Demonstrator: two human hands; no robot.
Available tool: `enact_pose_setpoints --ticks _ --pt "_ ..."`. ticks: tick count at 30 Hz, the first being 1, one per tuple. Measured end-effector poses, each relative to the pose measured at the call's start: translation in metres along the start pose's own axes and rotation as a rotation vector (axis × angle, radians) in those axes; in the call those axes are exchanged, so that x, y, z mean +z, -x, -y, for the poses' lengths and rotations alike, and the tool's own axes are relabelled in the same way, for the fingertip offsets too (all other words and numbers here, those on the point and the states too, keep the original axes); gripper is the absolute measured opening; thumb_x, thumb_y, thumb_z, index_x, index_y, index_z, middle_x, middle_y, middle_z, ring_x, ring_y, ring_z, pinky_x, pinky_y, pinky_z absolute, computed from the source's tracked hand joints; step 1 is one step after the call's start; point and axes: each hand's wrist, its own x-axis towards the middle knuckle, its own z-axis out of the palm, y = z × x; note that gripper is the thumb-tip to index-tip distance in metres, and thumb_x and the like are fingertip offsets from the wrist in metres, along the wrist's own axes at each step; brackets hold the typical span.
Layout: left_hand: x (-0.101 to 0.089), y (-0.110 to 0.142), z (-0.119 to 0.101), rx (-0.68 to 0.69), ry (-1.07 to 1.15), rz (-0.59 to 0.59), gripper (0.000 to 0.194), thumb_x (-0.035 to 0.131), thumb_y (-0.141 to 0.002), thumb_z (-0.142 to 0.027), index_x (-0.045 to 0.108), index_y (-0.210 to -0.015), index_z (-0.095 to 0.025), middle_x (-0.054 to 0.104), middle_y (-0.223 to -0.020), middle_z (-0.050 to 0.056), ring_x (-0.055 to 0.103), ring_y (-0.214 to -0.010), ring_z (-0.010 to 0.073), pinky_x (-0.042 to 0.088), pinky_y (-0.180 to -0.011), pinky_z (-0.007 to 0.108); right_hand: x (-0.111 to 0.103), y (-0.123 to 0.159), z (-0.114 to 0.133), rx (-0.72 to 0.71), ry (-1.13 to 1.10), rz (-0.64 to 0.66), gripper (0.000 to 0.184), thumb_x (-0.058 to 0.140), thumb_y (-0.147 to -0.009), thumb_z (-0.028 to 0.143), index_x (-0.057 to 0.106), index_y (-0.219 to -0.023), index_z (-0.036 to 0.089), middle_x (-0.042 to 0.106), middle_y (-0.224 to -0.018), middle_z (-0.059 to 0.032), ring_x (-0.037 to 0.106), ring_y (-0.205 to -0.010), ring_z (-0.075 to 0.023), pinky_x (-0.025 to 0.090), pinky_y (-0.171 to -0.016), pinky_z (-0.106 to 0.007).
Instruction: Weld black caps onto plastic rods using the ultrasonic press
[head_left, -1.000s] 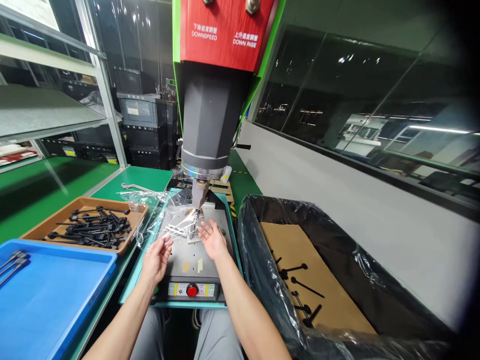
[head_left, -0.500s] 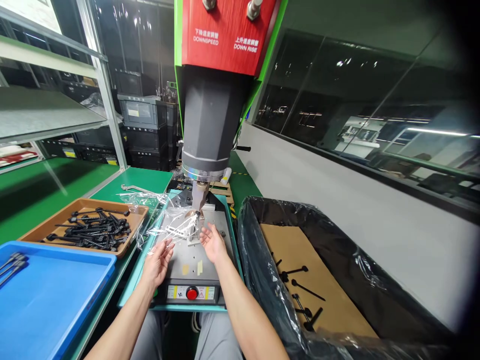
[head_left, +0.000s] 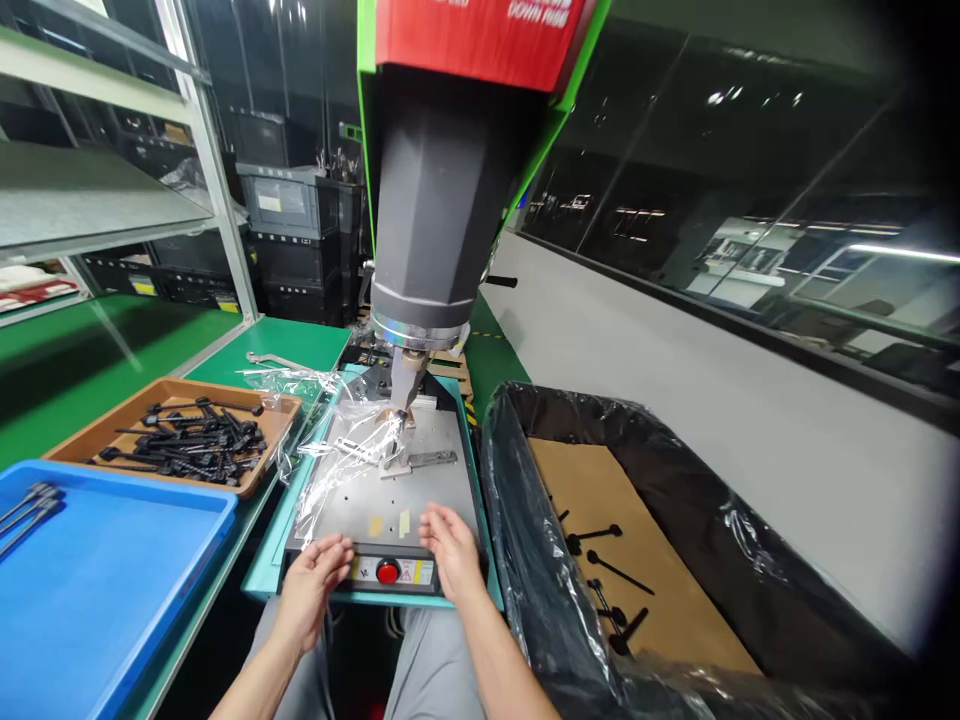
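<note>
My left hand (head_left: pixel 313 588) hovers at the front left corner of the machine's base, fingers loosely bent and holding nothing. On the other side, my right hand (head_left: pixel 451 548) is over the front right edge, its fingers apart and empty. Between them on the front panel is a round red button (head_left: pixel 388 571). Behind the hands lies the grey metal base plate (head_left: pixel 435 495). A metal horn (head_left: pixel 406 380) points down at a small fixture (head_left: pixel 394 466) on the plate. Clear plastic film (head_left: pixel 337 465) covers the plate's left side and partly hides the fixture.
An orange tray (head_left: pixel 247 482) of black rod-like parts (head_left: pixel 202 440) stands at left, behind a blue tray (head_left: pixel 112 590) with a few more. To the right, a bin lined with black plastic (head_left: pixel 517 560) holds several black parts on cardboard (head_left: pixel 675 600). The machine's dark column (head_left: pixel 435 190) rises ahead.
Both hands have drawn back from beside the fixture to the base's front edge, the right one lower and slightly right. The camera view has tilted down a little.
</note>
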Motion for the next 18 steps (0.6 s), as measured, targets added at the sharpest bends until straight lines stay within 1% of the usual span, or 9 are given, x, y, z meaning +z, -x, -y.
enact_pose_setpoints --ticks 2,4,6,7,8,10,12,15,18 --pt "-0.032 0.005 0.013 0.109 -0.153 -0.12 0.048 0.081 -0.063 -0.041 0.065 -0.098 -0.013 0.071 -0.098 0.012 0.067 -0.084 0.0215 0.053 -0.071 0.028 -0.031 0.016 -0.008 -0.121 0.231 -0.147 0.048 0.074 -0.069 0.052 0.065 -0.099 0.016 0.067 -0.086 -0.007 0.062 -0.073 -0.0191 0.049 -0.065 -0.031" --pt "-0.062 0.006 0.022 0.229 -0.317 -0.274 0.055 0.076 -0.062 -0.053 0.066 -0.097 -0.012 0.07 -0.095 0.012 0.065 -0.087 0.0247 0.052 -0.079 0.034 -0.065 0.029 -0.017 -0.232 0.475 -0.325 0.052 0.07 -0.07 0.056 0.064 -0.102 0.015 0.066 -0.093 -0.0105 0.062 -0.082 -0.024 0.05 -0.073 -0.037" --pt "-0.084 0.004 0.025 0.315 -0.474 -0.413 0.061 0.071 -0.064 -0.059 0.064 -0.103 -0.013 0.067 -0.101 0.013 0.064 -0.091 0.0269 0.048 -0.087 0.041 -0.094 0.036 -0.029 -0.334 0.736 -0.481 0.058 0.065 -0.071 0.06 0.062 -0.109 0.015 0.062 -0.108 -0.0152 0.059 -0.095 -0.0298 0.048 -0.081 -0.043" --pt "-0.09 0.002 0.024 0.336 -0.544 -0.459 0.064 0.069 -0.065 -0.059 0.062 -0.109 -0.013 0.065 -0.106 0.014 0.064 -0.092 0.0276 0.047 -0.09 0.044 -0.105 0.038 -0.036 -0.371 0.848 -0.523 0.064 0.065 -0.07 0.062 0.061 -0.114 0.015 0.059 -0.114 -0.0172 0.056 -0.104 -0.0332 0.046 -0.086 -0.046" --pt "-0.093 0.0 0.023 0.345 -0.602 -0.482 0.067 0.069 -0.065 -0.059 0.06 -0.114 -0.014 0.063 -0.112 0.015 0.063 -0.094 0.0284 0.046 -0.091 0.045 -0.113 0.038 -0.044 -0.387 0.937 -0.534 0.07 0.063 -0.07 0.064 0.058 -0.119 0.015 0.056 -0.119 -0.0189 0.052 -0.11 -0.036 0.044 -0.09 -0.049" --pt "-0.093 -0.006 0.019 0.352 -0.664 -0.464 0.072 0.072 -0.063 -0.057 0.059 -0.118 -0.014 0.06 -0.118 0.016 0.062 -0.1 0.031 0.046 -0.091 0.046 -0.122 0.038 -0.059 -0.38 1.04 -0.486 0.081 0.061 -0.069 0.066 0.051 -0.129 0.012 0.052 -0.125 -0.0219 0.047 -0.118 -0.0391 0.04 -0.096 -0.052" --pt "-0.088 -0.012 0.015 0.359 -0.645 -0.41 0.069 0.076 -0.058 -0.055 0.062 -0.112 -0.013 0.061 -0.116 0.016 0.059 -0.106 0.0336 0.045 -0.093 0.046 -0.124 0.035 -0.071 -0.366 1.07 -0.42 0.086 0.059 -0.071 0.066 0.045 -0.134 0.009 0.05 -0.129 -0.0238 0.046 -0.121 -0.0394 0.037 -0.1 -0.052" --pt "-0.084 -0.018 0.012 0.345 -0.557 -0.343 0.06 0.08 -0.053 -0.05 0.067 -0.1 -0.016 0.066 -0.105 0.012 0.06 -0.104 0.0341 0.043 -0.095 0.046 -0.126 0.03 -0.076 -0.371 1.062 -0.386 0.083 0.06 -0.072 0.063 0.045 -0.134 0.009 0.048 -0.135 -0.0225 0.042 -0.127 -0.0383 0.033 -0.105 -0.05" --pt "-0.083 -0.02 0.009 0.338 -0.562 -0.315 0.058 0.083 -0.05 -0.047 0.067 -0.098 -0.018 0.068 -0.101 0.01 0.061 -0.102 0.0344 0.043 -0.094 0.045 -0.131 0.027 -0.073 -0.315 0.995 -0.35 0.073 0.061 -0.073 0.059 0.05 -0.13 0.015 0.053 -0.131 -0.0168 0.047 -0.124 -0.0351 0.037 -0.104 -0.046"
